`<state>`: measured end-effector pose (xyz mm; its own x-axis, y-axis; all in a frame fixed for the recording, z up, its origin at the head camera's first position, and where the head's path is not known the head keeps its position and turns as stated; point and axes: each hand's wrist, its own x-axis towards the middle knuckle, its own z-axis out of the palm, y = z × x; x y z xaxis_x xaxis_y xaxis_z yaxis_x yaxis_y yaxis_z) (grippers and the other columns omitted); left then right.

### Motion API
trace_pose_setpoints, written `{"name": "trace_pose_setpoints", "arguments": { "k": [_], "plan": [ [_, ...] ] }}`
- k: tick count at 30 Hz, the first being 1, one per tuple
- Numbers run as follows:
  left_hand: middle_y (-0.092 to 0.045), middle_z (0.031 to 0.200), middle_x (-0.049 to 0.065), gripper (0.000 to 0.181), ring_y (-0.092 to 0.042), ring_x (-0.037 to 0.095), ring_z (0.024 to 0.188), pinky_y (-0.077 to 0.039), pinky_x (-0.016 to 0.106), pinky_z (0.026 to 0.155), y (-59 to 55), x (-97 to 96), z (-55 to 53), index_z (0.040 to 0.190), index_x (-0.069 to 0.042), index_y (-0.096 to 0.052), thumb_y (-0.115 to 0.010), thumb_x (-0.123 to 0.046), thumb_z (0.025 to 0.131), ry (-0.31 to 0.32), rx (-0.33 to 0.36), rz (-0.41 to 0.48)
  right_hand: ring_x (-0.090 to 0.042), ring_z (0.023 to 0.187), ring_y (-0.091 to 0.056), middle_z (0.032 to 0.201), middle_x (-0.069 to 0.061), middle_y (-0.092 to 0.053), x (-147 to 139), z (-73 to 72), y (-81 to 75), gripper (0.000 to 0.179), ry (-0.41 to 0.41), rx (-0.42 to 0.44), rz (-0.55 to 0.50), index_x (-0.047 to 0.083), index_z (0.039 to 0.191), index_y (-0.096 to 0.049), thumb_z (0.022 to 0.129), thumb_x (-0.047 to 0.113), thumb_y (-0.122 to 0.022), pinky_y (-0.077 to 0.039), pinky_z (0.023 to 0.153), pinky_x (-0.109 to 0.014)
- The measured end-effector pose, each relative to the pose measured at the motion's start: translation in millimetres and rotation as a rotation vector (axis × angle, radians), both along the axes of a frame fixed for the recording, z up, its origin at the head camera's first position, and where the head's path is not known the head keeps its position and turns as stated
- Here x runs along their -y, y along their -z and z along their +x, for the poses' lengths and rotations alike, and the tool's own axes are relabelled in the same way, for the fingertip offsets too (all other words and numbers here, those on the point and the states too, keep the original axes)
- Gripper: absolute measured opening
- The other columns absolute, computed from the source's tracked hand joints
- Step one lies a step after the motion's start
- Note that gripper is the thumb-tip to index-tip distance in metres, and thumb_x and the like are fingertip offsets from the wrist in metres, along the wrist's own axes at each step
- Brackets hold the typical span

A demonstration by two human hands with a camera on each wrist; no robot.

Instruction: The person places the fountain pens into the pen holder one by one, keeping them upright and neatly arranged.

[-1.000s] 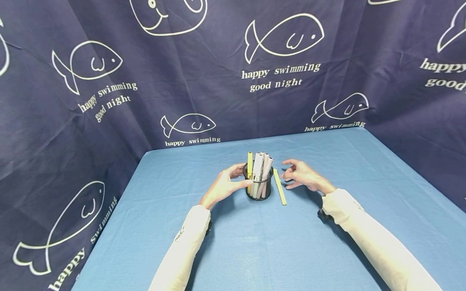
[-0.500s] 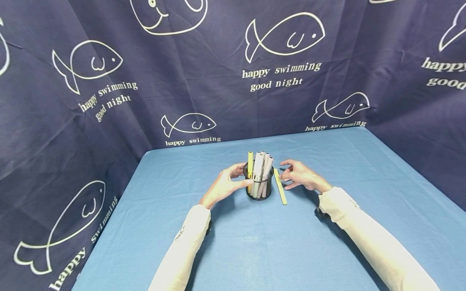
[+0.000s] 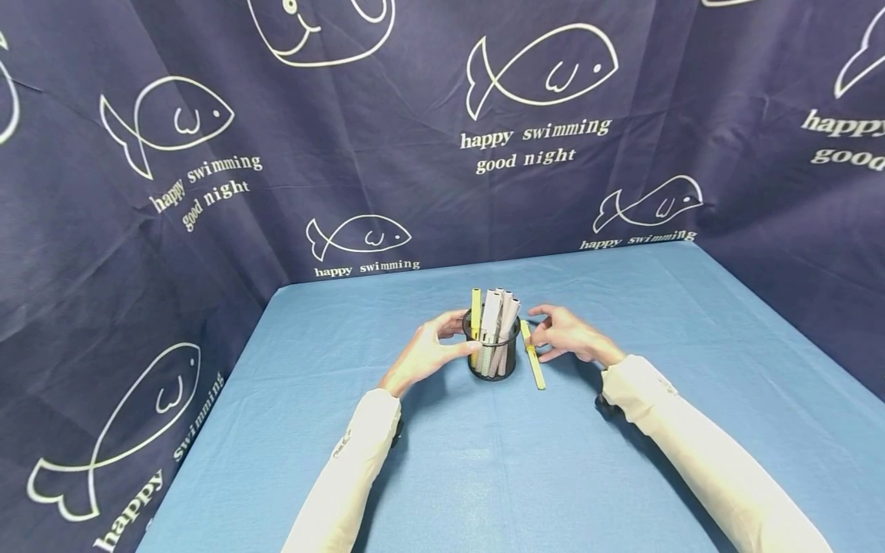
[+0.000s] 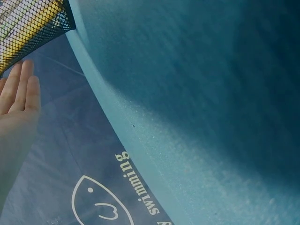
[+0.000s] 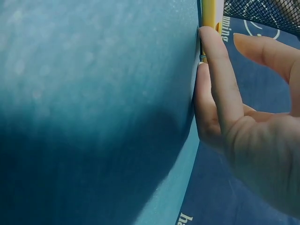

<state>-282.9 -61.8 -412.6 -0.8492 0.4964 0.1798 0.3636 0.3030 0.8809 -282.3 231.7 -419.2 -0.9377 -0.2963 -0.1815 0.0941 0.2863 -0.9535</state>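
A black mesh pen holder (image 3: pixel 510 359) stands upright on the blue cloth with several pens (image 3: pixel 490 315) in it, one yellow and the others pale. My left hand (image 3: pixel 427 349) holds its left side, thumb across the front and fingers behind. In the left wrist view, straight fingers (image 4: pixel 21 91) lie against the mesh (image 4: pixel 44 35); the thumb is out of sight. Right of the holder a yellow pen (image 3: pixel 536 375) lies on the cloth. My right hand (image 3: pixel 570 336) is over it, two fingertips right at the barrel and another finger (image 5: pixel 262 51) raised and apart.
Blue cloth (image 3: pixel 442 461) covers the table around both hands. Behind and at the sides hang dark blue curtains (image 3: pixel 415 153) with white fish drawings and lettering. The pen holder is close to the left of the lying pen.
My right hand has moved a little left, and its fingertips have come onto the yellow pen, which lies where it was. The left hand and the pen holder have stayed in place.
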Motion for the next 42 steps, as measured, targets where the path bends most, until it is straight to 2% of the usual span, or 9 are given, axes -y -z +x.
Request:
{"name": "trace_pose_setpoints", "arguments": {
  "k": [21, 33, 42],
  "plan": [
    [-0.07, 0.128, 0.002, 0.068, -0.061, 0.022, 0.125, -0.042, 0.05, 0.111, -1.4, -0.5, 1.8, 0.149, -0.014, -0.056, -0.083, -0.032, 0.089, -0.005, 0.009, 0.004, -0.019, 0.078, -0.069, 0.093, -0.016, -0.058, 5.3, -5.3, 3.0, 0.077, 0.008, -0.031, 0.097, -0.015, 0.153, -0.029, 0.088, -0.008, -0.07, -0.063, 0.074, -0.042],
    [-0.07, 0.128, 0.002, 0.067, -0.06, 0.023, 0.125, -0.042, 0.051, 0.111, -1.5, -0.7, 1.8, 0.149, -0.016, -0.056, -0.082, -0.034, 0.089, -0.008, 0.004, -0.002, -0.019, 0.077, -0.069, 0.087, -0.014, -0.058, 8.5, -7.0, 1.2, 0.073, -0.023, -0.036, 0.172, -0.018, 0.152, -0.029, 0.089, -0.008, -0.066, -0.063, 0.073, -0.04],
    [-0.069, 0.129, 0.001, 0.068, -0.06, 0.022, 0.126, -0.041, 0.05, 0.111, -1.6, -0.1, 2.8, 0.149, -0.016, -0.056, -0.082, -0.035, 0.089, -0.007, 0.007, -0.007, -0.02, 0.076, -0.068, 0.089, -0.014, -0.056, 9.1, -4.3, -1.2, 0.071, -0.018, -0.041, 0.159, -0.018, 0.15, -0.033, 0.088, -0.01, -0.066, -0.063, 0.072, -0.041]
  ]
}}
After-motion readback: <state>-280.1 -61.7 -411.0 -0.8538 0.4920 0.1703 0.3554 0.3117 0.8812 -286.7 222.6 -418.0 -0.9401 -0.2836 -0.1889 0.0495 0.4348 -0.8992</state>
